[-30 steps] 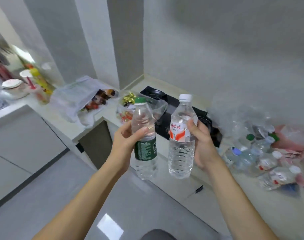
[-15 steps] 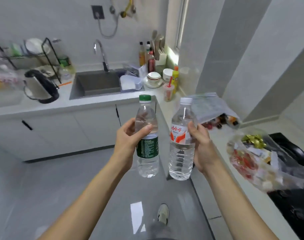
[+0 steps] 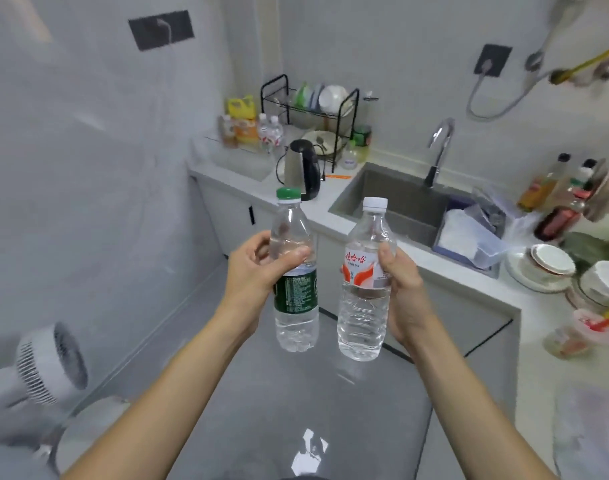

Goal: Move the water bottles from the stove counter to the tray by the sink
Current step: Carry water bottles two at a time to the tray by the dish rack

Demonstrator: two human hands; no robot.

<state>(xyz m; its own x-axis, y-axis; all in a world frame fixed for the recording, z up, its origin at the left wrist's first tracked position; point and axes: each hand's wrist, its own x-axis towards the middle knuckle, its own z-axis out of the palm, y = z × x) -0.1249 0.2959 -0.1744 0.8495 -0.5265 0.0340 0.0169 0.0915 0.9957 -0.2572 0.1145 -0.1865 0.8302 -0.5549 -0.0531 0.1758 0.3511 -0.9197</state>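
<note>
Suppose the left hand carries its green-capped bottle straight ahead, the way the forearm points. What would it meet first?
Probably the black kettle on the counter left of the sink. The left hand and its green-capped bottle line up below it, with open floor between. Depth is unclear from one view.

Floor [image 3: 296, 393] open between the hands and the counter [image 3: 316, 216] front. Kettle [image 3: 301, 169] stands near the counter's front edge, left of the sink [image 3: 393, 199]; dish rack [image 3: 313, 116] and bottles [image 3: 270, 131] crowd the back left corner. Faucet [image 3: 439, 150] rises behind the sink. Bowls [image 3: 552, 263] and condiment bottles [image 3: 555, 195] fill the right end. Fan [image 3: 50, 362] on the floor at left.
</note>
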